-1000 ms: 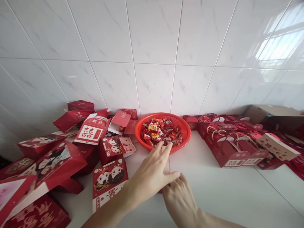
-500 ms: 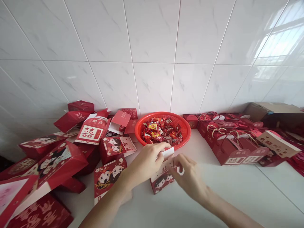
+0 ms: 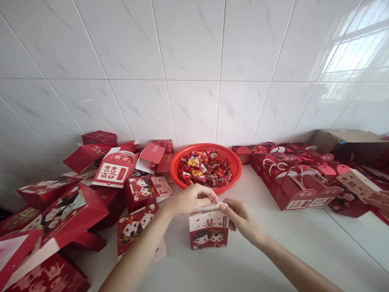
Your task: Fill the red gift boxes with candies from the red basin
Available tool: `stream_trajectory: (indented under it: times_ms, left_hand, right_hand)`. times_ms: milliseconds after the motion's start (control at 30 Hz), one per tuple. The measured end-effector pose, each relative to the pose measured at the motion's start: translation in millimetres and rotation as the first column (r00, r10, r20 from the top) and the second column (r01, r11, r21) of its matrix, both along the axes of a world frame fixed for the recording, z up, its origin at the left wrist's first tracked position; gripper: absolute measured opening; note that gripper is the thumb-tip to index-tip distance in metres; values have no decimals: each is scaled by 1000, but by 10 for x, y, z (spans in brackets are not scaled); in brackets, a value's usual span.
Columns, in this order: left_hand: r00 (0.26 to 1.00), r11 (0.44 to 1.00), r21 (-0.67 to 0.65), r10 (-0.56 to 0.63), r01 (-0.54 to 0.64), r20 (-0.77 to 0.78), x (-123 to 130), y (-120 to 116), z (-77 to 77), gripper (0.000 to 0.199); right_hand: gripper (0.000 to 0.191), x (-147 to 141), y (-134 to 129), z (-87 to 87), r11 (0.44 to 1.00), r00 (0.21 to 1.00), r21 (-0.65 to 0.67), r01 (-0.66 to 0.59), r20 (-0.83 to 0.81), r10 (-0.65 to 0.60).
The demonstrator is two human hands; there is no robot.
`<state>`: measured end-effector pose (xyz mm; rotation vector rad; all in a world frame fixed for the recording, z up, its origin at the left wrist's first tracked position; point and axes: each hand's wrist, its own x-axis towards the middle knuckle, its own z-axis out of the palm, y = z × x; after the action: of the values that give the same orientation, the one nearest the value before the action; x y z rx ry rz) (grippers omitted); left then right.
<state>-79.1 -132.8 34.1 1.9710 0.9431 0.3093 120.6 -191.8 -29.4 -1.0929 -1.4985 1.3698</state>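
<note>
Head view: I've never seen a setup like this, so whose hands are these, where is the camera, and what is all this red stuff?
There is no robot here: one camera, worn on a person's head, looks forward and down at their bare hands. On the pale surface sits a red basket of wrapped sweets. Red boxes are heaped to the left; boxes with cord handles stand to the right. In the middle, the right hand pinches the top of a small box; the left hand is there too, its grip unclear. Another person's hand shows at the right edge.
</note>
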Motion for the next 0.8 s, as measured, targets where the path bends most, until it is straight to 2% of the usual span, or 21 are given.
stream_trajectory:
  times_ms: [167,333,433,500,600,700,800]
  left_hand:
    - [997,1000,29,5,-2,-77,-142,40,82,34]
    - [991,998,65,-8,16,-131,-402,56,179,45]
    - [990,982,165,110,-94,-92,-442,59,175,49]
    - [984,963,212,175,-165,-28,-419,61,156,48]
    - [982,953,244,188,-180,-8,-359,64,127,42]
    - [977,952,237,209,-194,-40,-291,66,96,40]
    - [979,961,201,200,-188,-43,-213,61,59,38]
  right_hand:
    - [55,-19,54,54,998,993,-33,57,-102,-60]
    - [55,-85,146,48,980,974,71,184,-145,-172]
    - [55,-137,183,24,963,963,119,242,-155,-223]
    - [55,-150,201,35,966,969,127,224,-137,-207]
    - [54,-98,273,124,968,980,159,192,-83,-181]
    - [49,35,498,268,933,969,263,247,-49,-243]
    - [39,167,899,372,886,951,385,261,56,-304]
